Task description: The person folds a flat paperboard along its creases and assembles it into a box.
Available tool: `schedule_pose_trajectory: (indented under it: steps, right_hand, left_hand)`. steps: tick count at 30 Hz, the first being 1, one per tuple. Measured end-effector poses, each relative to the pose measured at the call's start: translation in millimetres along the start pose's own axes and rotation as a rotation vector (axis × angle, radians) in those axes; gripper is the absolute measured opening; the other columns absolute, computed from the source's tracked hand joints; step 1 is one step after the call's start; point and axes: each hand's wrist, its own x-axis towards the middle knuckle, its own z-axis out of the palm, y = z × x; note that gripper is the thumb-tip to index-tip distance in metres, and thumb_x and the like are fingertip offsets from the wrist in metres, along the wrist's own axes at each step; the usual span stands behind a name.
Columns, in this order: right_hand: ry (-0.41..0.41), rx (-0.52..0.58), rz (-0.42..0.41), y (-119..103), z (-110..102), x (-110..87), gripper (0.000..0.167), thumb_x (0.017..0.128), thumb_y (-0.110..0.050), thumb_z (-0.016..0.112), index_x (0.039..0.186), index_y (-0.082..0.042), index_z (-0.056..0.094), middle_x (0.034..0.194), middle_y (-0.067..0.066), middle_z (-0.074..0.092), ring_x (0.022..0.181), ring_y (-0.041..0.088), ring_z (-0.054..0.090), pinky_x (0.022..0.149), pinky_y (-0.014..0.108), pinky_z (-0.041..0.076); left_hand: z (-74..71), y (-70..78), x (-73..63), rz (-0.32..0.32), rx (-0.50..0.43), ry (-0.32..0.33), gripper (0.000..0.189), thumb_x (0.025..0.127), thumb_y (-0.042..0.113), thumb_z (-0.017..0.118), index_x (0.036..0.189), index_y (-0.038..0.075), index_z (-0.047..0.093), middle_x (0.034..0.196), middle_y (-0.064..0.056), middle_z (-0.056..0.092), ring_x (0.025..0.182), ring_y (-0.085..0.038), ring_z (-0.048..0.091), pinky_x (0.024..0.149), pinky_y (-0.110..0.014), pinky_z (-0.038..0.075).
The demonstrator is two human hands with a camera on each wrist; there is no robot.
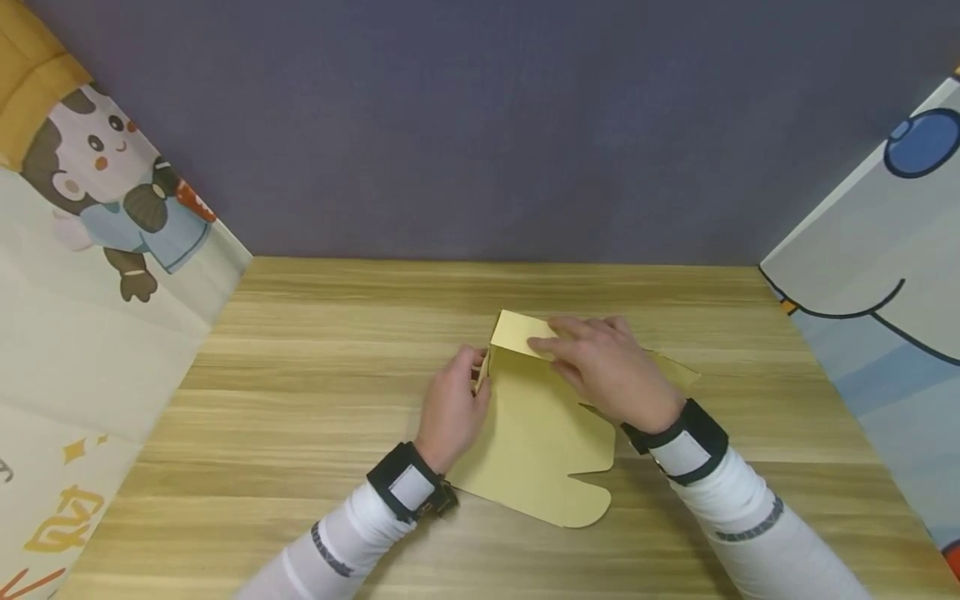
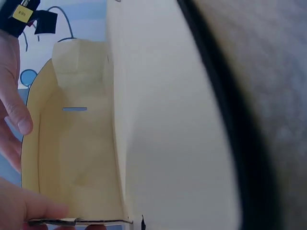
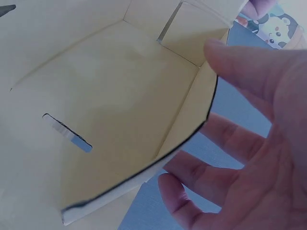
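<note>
A partly folded yellowish cardboard box (image 1: 547, 433) lies on the table, with a rounded tab towards the person. My left hand (image 1: 453, 408) pinches its upright left end flap, and in the left wrist view the thumb lies on the inner face with fingertips beyond the edge. My right hand (image 1: 615, 375) is at the raised long side flap (image 1: 517, 331). In the right wrist view its thumb (image 3: 240, 62) rests on the inner side, while the other fingers bend loosely behind the cardboard. A narrow slot (image 3: 67, 132) cuts through the panel between the flaps.
The wood-grain table (image 1: 300, 400) meets a dark blue-grey wall (image 1: 480, 133) at the back. Cartoon-printed panels stand along both sides, the left panel (image 1: 90, 333) and the right panel (image 1: 855, 275). Another pointed cardboard flap (image 1: 675, 369) extends to the right beyond the right hand.
</note>
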Motion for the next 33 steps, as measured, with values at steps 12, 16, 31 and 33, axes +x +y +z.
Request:
schedule_pose_trajectory:
  steps: [12,16,31,33]
  right_hand:
    - [-0.012,0.000,0.015,-2.2,-1.1,-0.9,0.041,0.096,-0.016,0.079,0.136,-0.026,0.074,0.140,0.016,0.067,0.119,0.037,0.068,0.091,0.059,0.047]
    - [-0.014,-0.001,0.017,-7.3,-1.4,1.0,0.040,0.097,-0.018,0.079,0.136,-0.026,0.075,0.140,0.015,0.068,0.121,0.035,0.068,0.091,0.059,0.047]
    - [0.048,-0.045,0.047,-44.6,6.6,4.9,0.038,0.096,-0.029,0.081,0.134,-0.025,0.076,0.132,0.014,0.071,0.107,0.037,0.072,0.089,0.058,0.048]
    - [0.064,-0.065,0.042,-49.3,9.0,5.1,0.038,0.096,-0.030,0.082,0.133,-0.025,0.076,0.131,0.014,0.071,0.103,0.038,0.073,0.089,0.057,0.048]
  left_hand:
    - [-14.0,-1.5,9.0,0.016,-0.132,-0.216,0.028,0.094,0.009,0.077,0.118,0.002,0.065,0.124,-0.010,0.064,0.109,-0.027,0.069,0.082,-0.030,0.063]
    - [-13.0,-2.6,16.8,0.052,-0.020,-0.121,0.012,0.095,0.006,0.079,0.099,0.006,0.068,0.107,-0.005,0.068,0.095,-0.022,0.071,0.076,-0.028,0.061]
    - [-16.1,-6.8,44.1,-0.072,0.193,-0.044,0.052,0.088,0.021,0.089,0.129,0.002,0.063,0.103,-0.013,0.075,0.080,-0.028,0.072,0.063,-0.041,0.059]
    - [-14.4,-9.6,46.4,-0.072,0.217,-0.036,0.045,0.087,0.018,0.090,0.124,0.005,0.069,0.105,-0.013,0.078,0.083,-0.030,0.075,0.065,-0.042,0.061]
